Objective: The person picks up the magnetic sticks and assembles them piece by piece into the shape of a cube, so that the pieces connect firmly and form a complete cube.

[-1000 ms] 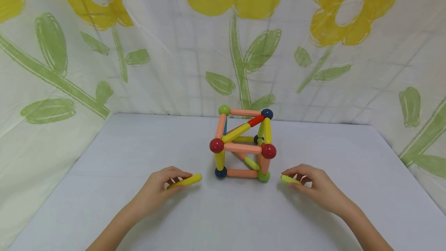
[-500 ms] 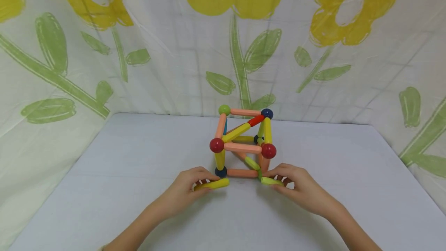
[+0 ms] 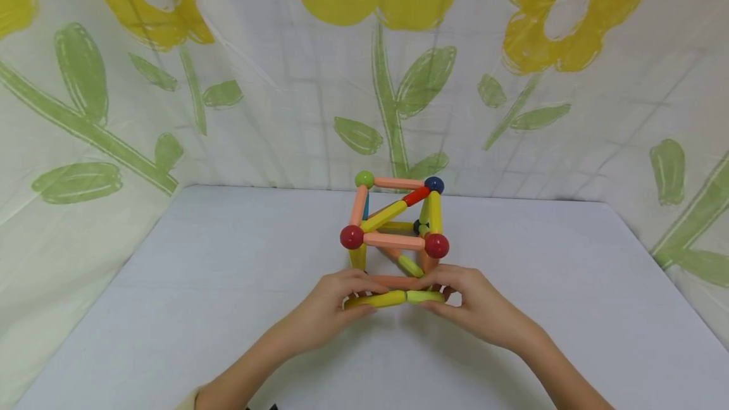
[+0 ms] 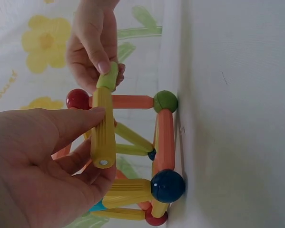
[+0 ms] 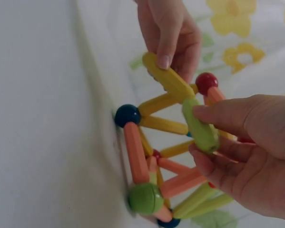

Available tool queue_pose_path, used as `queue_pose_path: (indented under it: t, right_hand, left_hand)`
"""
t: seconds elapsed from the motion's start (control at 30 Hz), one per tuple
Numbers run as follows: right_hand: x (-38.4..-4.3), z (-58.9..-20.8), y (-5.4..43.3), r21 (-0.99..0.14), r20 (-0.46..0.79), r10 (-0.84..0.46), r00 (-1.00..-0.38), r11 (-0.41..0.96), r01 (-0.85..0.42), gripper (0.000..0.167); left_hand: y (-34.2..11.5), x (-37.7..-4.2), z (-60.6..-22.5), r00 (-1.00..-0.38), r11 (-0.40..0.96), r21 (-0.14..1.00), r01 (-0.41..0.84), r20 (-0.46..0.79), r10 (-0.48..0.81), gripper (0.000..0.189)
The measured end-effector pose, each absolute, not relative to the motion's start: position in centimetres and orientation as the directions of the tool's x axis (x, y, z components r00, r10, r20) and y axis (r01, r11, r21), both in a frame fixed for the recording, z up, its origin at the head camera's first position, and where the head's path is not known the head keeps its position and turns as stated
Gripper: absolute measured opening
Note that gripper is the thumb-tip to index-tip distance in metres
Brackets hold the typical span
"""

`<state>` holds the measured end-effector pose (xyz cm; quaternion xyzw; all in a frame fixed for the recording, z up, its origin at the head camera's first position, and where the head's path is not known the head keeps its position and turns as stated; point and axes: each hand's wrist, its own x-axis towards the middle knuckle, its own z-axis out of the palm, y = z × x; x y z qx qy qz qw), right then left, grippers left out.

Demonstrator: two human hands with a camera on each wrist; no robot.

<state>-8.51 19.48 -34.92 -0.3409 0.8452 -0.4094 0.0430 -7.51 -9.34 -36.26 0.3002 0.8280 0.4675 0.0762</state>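
Observation:
My left hand (image 3: 321, 312) pinches a yellow magnetic rod (image 3: 384, 300) between thumb and fingers. A shorter lime-green magnetic rod (image 3: 424, 297) is pinched by my right hand (image 3: 486, 309). The two rods meet end to end, in front of the bottom of a cube-shaped frame. In the left wrist view, the yellow rod (image 4: 103, 133) shows a small metallic dot on its near end. A slight angle between the lime rod (image 5: 198, 126) and the yellow one shows in the right wrist view. The frame's lower front balls are hidden behind my hands in the head view.
The frame joins pink rods (image 3: 394, 242), yellow, green and red rods with coloured balls, such as a red ball (image 3: 352, 237) and a dark blue ball (image 3: 434, 185). It stands on a white table (image 3: 199, 283). A flower-printed cloth (image 3: 273, 81) hangs behind.
Both hands have moved inward from either side, the left one rightward and the right one leftward. The rods they hold were apart and now touch at their ends. The frame stays in place.

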Motion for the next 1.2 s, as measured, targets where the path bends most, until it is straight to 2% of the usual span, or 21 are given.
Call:
queue_pose_path:
  t: [0.17, 0.37, 0.57, 0.7, 0.87, 1.2]
  right_hand:
    - [-8.5, -35.0, 19.3, -0.711, 0.225, -0.611, -0.759, 0.429, -0.557, 0.022]
    - [-8.3, -35.1, 19.4, -0.748, 0.22, -0.576, -0.788, 0.419, -0.515, 0.022]
    - [-8.1, -35.3, 19.0, -0.83, 0.306, -0.498, -0.812, 0.278, -0.483, 0.025]
    - [-7.9, -35.2, 18.6, -0.852, 0.337, -0.415, -0.845, 0.246, -0.462, 0.032]
    - [-7.6, -35.1, 18.4, -0.821, 0.385, -0.329, -0.862, 0.304, -0.483, 0.036]
    - [-8.0, -34.5, 19.0, -0.741, 0.445, -0.201, -0.873, 0.465, -0.485, 0.035]
  left_hand:
    - [-8.9, -7.4, -36.3, -0.813, 0.384, 0.827, 0.412, 0.143, 0.565, 0.025]
    - [-8.6, -7.3, -36.5, -0.811, 0.392, 0.828, 0.402, 0.123, 0.572, 0.028]
    - [-8.1, -7.4, -36.9, -0.807, 0.393, 0.852, 0.346, 0.056, 0.588, 0.033]
    - [-7.8, -7.5, -37.4, -0.824, 0.372, 0.875, 0.308, 0.05, 0.564, 0.03]
    - [-7.7, -7.5, -38.2, -0.837, 0.323, 0.901, 0.288, 0.074, 0.542, 0.028]
    - [-7.4, -8.1, -38.4, -0.862, 0.287, 0.924, 0.254, 0.082, 0.499, 0.037]
